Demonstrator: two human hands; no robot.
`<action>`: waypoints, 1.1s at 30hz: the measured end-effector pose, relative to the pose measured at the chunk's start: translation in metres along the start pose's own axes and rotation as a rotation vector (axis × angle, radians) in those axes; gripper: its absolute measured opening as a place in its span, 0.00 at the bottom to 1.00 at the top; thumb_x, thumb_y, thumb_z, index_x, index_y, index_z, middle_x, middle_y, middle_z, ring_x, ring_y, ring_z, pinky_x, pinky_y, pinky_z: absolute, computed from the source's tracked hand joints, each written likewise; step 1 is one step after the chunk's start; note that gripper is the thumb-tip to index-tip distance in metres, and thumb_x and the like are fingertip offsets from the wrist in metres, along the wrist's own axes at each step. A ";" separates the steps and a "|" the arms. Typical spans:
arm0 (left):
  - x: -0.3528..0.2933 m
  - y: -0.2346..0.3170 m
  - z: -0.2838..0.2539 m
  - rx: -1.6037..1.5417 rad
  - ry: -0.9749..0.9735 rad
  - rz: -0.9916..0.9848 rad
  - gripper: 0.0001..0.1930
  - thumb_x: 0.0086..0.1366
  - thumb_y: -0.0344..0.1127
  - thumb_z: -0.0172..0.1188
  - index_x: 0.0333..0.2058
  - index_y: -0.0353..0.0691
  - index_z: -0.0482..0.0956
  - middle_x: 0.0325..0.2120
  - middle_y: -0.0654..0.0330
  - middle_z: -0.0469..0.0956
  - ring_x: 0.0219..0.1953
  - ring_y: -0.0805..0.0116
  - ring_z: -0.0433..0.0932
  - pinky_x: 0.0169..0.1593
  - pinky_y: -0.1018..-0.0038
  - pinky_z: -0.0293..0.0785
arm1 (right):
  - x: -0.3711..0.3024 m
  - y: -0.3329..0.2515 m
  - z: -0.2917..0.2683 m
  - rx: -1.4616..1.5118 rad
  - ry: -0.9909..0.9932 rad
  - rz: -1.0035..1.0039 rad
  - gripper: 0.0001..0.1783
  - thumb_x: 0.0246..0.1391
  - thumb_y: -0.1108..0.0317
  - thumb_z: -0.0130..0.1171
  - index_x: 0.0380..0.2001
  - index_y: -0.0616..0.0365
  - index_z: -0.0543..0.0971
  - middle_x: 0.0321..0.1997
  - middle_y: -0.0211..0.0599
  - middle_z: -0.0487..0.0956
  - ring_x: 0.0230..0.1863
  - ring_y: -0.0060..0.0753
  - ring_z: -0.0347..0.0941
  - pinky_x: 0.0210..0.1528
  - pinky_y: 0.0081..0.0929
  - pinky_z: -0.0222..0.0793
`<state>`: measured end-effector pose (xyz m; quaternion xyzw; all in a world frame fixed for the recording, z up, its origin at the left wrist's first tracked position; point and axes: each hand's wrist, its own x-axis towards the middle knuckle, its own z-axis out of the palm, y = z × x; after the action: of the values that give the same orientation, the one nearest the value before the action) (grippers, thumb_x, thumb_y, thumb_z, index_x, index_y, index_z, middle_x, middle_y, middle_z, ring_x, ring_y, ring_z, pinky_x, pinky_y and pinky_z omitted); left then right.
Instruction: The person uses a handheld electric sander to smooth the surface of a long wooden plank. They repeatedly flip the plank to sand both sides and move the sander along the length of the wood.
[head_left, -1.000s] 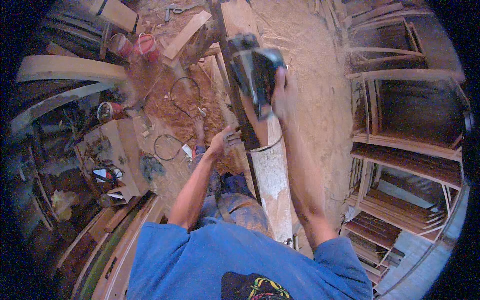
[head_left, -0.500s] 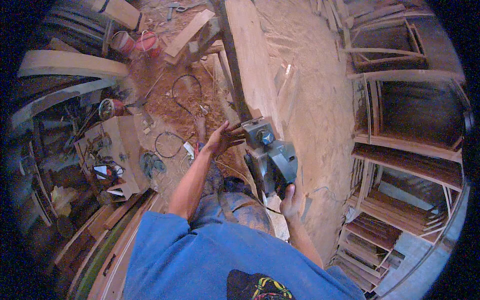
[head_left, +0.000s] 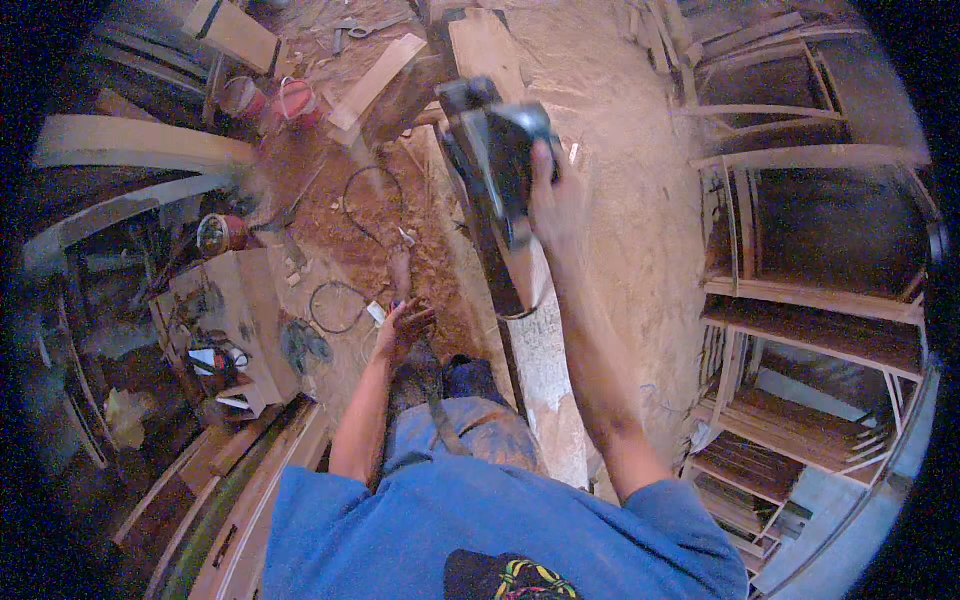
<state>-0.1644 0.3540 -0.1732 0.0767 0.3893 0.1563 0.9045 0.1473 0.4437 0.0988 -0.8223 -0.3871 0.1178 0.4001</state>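
Note:
My right hand (head_left: 558, 200) grips a dark electric hand planer (head_left: 487, 150), which is blurred by motion. The planer is over a long timber (head_left: 487, 50) running away from me; its pale top face shows beyond the tool. Whether the sole touches the wood cannot be made out. Nearer to me, a whitish bench surface (head_left: 560, 420) shows between the timber's near end and my right forearm. My left hand (head_left: 408, 326) is held left of the timber in front of my lap, fingers loosely spread and holding nothing.
Wood shavings (head_left: 420, 215) and a looped black cord (head_left: 345, 190) lie left of the bench. Red buckets (head_left: 296, 98) and a loose board (head_left: 378, 85) are at the far left. Wooden frames (head_left: 820, 280) line the right side; stacked planks (head_left: 235, 490) lie at lower left.
The planer has moved far forward along the timber with my right hand on it. My left hand has drawn back toward my lap, away from the tool.

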 end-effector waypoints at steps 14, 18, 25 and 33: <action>-0.016 0.022 0.004 0.070 0.078 0.056 0.32 0.69 0.58 0.52 0.65 0.46 0.65 0.56 0.49 0.77 0.58 0.56 0.75 0.60 0.62 0.67 | -0.126 0.068 -0.091 0.098 -0.122 0.255 0.27 0.70 0.52 0.49 0.59 0.63 0.72 0.48 0.44 0.79 0.50 0.38 0.74 0.56 0.34 0.69; -0.010 0.019 0.048 0.077 0.074 -0.014 0.32 0.69 0.57 0.52 0.66 0.46 0.64 0.56 0.50 0.77 0.58 0.56 0.74 0.60 0.61 0.66 | -0.275 0.066 -0.166 0.302 -0.152 0.582 0.30 0.70 0.51 0.49 0.64 0.65 0.68 0.47 0.41 0.78 0.46 0.35 0.73 0.54 0.34 0.70; 0.002 0.024 0.130 0.574 0.227 0.539 0.19 0.66 0.39 0.60 0.53 0.39 0.77 0.47 0.55 0.80 0.49 0.62 0.78 0.51 0.67 0.74 | -0.346 0.104 -0.190 0.408 -0.045 0.476 0.31 0.68 0.50 0.52 0.61 0.67 0.71 0.43 0.37 0.78 0.43 0.29 0.73 0.46 0.31 0.71; -0.058 0.051 0.315 1.744 -0.420 1.116 0.23 0.58 0.38 0.66 0.52 0.39 0.79 0.50 0.52 0.77 0.55 0.50 0.73 0.60 0.59 0.70 | -0.305 0.116 -0.155 0.429 0.019 0.473 0.32 0.67 0.50 0.54 0.60 0.69 0.71 0.39 0.37 0.80 0.37 0.27 0.74 0.41 0.29 0.72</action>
<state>0.0156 0.3768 0.0952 0.8939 0.1121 0.1995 0.3855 0.0835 0.0890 0.0778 -0.7874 -0.1477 0.2787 0.5296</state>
